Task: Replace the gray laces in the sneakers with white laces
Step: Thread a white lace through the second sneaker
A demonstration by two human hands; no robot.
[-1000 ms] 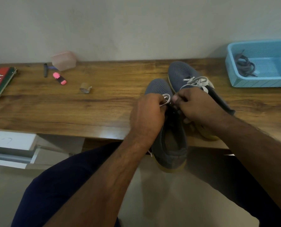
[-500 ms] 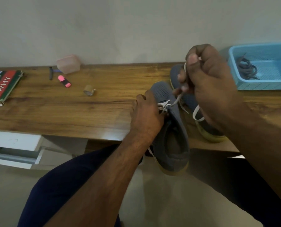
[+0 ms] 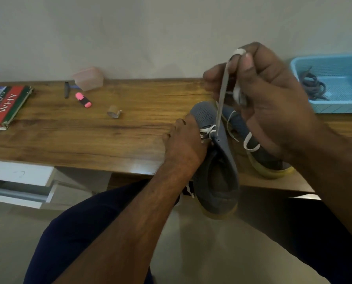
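right hand (image 3: 271, 95) pulling white lace (image 3: 222, 95), sneaker (image 3: 218, 160)

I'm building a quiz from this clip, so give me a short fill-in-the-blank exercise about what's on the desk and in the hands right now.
1. The right hand pulls a flat lace of the colour ____.
2. The left hand steadies the near gray mesh sneaker at the edge of the ____ desk.
3. The dark gray laces lie in the ____ plastic basket.

Missing words: white; wooden; blue

Wood-grain table (image 3: 89, 128), semi-gloss — perforated knit sneaker (image 3: 218, 171), plastic mesh basket (image 3: 334, 108).
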